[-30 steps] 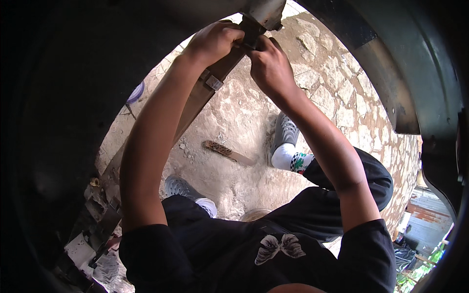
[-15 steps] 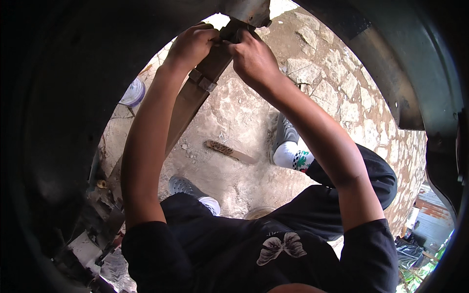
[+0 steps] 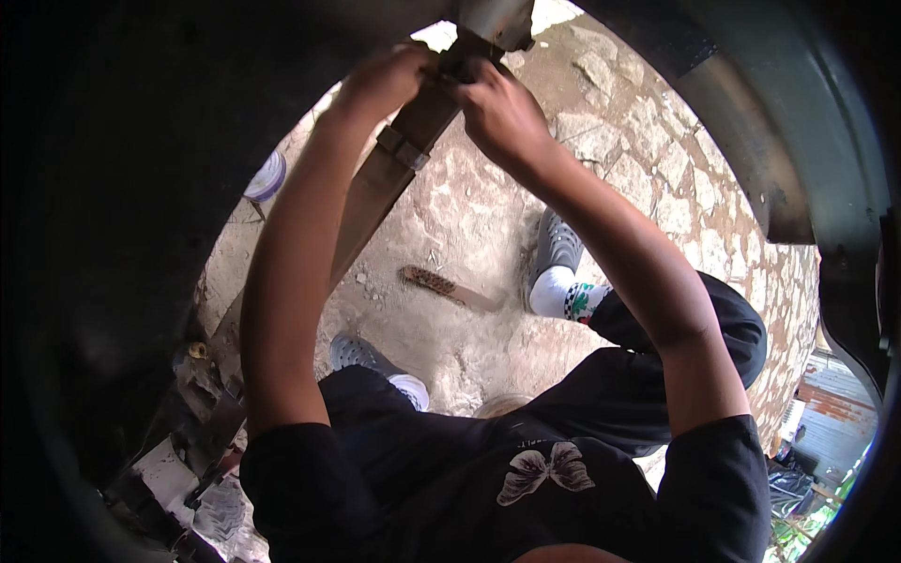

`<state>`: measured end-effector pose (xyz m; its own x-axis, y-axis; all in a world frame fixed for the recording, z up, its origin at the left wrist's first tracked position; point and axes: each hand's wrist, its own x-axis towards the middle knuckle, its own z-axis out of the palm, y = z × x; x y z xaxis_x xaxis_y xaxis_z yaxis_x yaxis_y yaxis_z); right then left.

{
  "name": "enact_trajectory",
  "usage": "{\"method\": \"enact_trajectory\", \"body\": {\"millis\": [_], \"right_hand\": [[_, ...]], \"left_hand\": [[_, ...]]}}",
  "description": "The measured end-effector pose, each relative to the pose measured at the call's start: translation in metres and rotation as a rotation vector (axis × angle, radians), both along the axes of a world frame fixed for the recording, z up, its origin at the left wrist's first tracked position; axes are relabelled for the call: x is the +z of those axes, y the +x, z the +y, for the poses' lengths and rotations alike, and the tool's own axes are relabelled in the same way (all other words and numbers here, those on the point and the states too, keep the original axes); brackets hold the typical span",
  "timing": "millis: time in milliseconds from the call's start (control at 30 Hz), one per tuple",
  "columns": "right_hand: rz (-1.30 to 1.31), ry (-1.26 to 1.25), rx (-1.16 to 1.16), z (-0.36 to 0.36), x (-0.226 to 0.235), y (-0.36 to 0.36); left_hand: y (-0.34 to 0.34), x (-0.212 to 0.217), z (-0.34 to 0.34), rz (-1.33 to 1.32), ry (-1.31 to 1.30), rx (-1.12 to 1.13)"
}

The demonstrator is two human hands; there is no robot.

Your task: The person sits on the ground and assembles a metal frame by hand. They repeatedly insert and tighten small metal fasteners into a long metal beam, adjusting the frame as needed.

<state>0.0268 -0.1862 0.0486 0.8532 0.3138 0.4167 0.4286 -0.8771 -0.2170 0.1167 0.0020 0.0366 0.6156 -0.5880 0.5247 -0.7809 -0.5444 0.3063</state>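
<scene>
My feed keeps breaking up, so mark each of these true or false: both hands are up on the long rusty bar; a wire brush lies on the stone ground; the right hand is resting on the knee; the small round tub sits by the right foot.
1. Both hands are up on the bar: true. The left hand and the right hand grip the top of the rusty bar.
2. A wire brush lies on the stone ground: true.
3. The right hand rests on the knee: false. It is raised at the bar.
4. The round tub sits by the right foot: false. It stands at the far left, beyond the left arm.

Both hands (image 3: 450, 89) on rusty leaf spring (image 3: 375, 188)
</scene>
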Motion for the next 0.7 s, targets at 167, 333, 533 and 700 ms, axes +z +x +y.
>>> {"method": "enact_trajectory", "body": {"millis": [167, 333, 533, 700], "right_hand": [[0.056, 0.002, -0.061, -0.005, -0.004, -0.06], [-0.142, 0.433, -0.107, 0.013, -0.036, -0.108], [-0.183, 0.817, -0.352, 0.042, -0.066, -0.166], [-0.21, 0.924, -0.275, 0.053, -0.063, -0.172]], "left_hand": [[-0.057, 0.021, -0.009, 0.001, 0.21, -0.01], [-0.126, 0.025, 0.009, 0.266, -0.139, 0.182], [-0.172, 0.028, 0.019, 0.806, -0.23, 0.386], [-0.201, 0.02, 0.001, 0.976, -0.511, 0.408]]}}
